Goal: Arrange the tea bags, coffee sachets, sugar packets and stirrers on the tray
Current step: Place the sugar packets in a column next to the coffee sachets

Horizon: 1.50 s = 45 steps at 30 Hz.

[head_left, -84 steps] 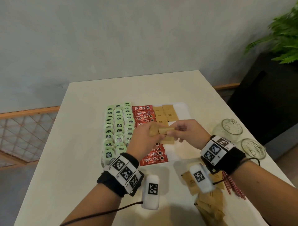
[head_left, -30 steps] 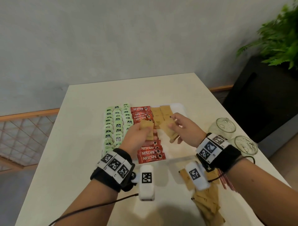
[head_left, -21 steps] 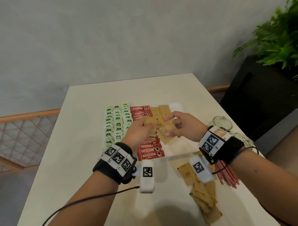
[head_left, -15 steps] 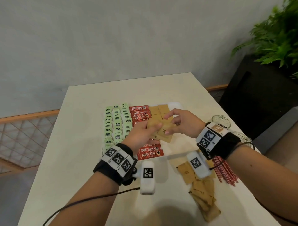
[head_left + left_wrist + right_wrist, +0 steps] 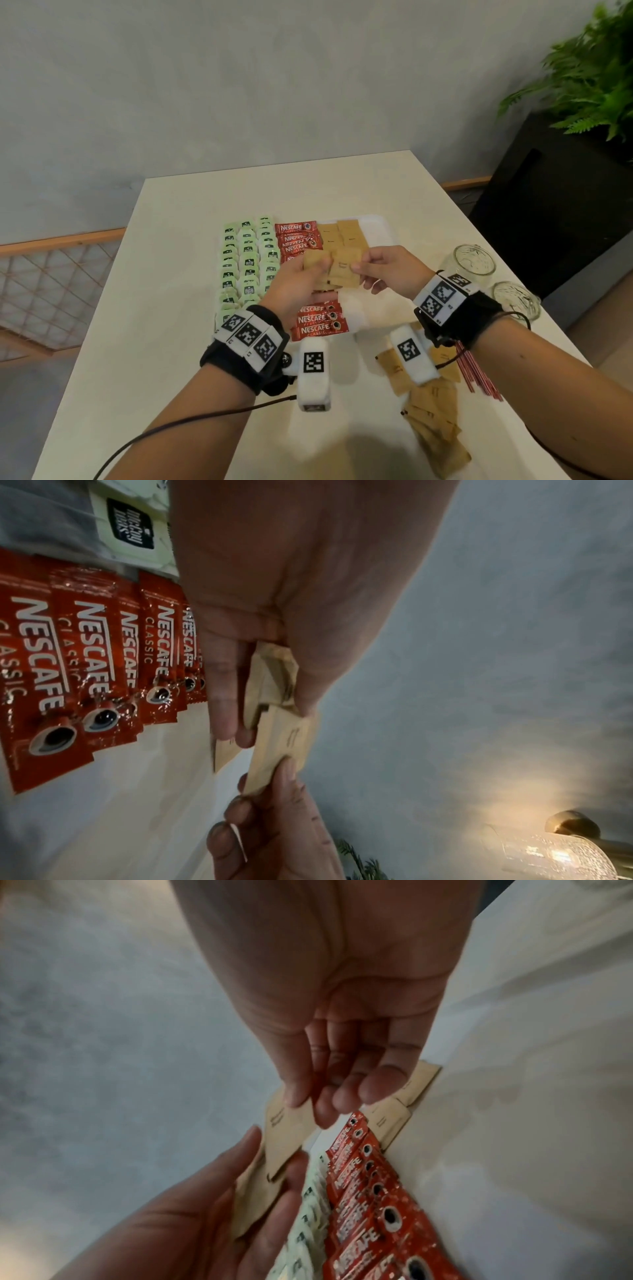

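Left hand (image 5: pixel 298 284): raised over the middle of the tray (image 5: pixel 380 228), palm turned inward; fingers and thumb curled round a small stack of brown sugar packets (image 5: pixel 317 262).
Right hand (image 5: pixel 390 274): level with the left, just beside it; thumb and fingertips pinch the single sugar packet (image 5: pixel 346 270) at the front of that stack.
Tray contents: tea bags (image 5: pixel 248 263) in green rows at its left, red coffee sachets (image 5: pixel 298 236) in a central column, laid sugar packets (image 5: pixel 344 233) at the far right.
Worktop (image 5: pixel 164 308): loose sugar packets (image 5: pixel 435 418) and red stirrers (image 5: pixel 476 373) lie near the right wrist; two glass jars (image 5: pixel 474 262) stand at the right edge.
Hidden: the hands cover the middle sachets; the wrist bands cover part of the loose pile.
Hard to make out: the number of packets in the stack.
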Each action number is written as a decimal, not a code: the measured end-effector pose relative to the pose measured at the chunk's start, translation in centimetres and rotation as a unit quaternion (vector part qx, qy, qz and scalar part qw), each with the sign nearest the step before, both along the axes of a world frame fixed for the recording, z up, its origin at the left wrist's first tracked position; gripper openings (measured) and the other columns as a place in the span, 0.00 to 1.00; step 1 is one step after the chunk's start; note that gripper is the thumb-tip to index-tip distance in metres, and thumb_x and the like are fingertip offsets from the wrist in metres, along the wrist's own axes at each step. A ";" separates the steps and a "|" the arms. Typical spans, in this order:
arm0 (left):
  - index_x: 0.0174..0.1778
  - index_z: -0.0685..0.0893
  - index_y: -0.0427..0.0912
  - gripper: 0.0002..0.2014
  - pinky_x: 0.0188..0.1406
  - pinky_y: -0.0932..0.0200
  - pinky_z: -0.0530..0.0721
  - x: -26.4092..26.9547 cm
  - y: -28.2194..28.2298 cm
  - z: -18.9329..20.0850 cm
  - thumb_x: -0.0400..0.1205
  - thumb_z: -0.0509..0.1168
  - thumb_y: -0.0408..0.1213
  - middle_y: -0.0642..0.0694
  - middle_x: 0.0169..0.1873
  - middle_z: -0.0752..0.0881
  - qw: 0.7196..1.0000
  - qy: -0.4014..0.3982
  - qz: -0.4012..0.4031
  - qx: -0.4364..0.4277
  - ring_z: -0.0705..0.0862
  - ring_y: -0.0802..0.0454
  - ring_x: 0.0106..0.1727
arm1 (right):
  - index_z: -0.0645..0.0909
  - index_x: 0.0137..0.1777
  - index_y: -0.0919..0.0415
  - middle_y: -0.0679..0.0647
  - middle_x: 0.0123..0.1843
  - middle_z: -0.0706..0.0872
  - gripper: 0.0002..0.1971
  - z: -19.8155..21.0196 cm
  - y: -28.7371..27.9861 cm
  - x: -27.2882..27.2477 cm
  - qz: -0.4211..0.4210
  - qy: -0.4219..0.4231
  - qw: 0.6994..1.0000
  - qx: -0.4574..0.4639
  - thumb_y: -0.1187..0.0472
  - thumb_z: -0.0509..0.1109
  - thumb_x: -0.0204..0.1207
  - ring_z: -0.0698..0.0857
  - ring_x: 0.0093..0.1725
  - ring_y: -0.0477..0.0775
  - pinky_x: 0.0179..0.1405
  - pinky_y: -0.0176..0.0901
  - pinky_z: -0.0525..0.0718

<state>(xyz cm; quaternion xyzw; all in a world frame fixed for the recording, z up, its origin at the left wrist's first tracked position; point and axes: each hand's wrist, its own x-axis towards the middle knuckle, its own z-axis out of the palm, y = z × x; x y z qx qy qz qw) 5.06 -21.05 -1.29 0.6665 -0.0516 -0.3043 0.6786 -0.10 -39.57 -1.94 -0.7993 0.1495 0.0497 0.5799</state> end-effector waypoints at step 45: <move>0.59 0.82 0.39 0.10 0.53 0.45 0.90 1.2 -3.0 -0.4 0.83 0.66 0.28 0.38 0.52 0.88 0.998 -0.033 0.047 0.025 0.91 0.47 0.46 | 0.82 0.47 0.62 0.56 0.38 0.86 0.04 -0.2 -0.6 2.9 0.001 -0.030 0.999 0.045 0.63 0.73 0.78 0.83 0.30 0.45 0.32 0.35 0.82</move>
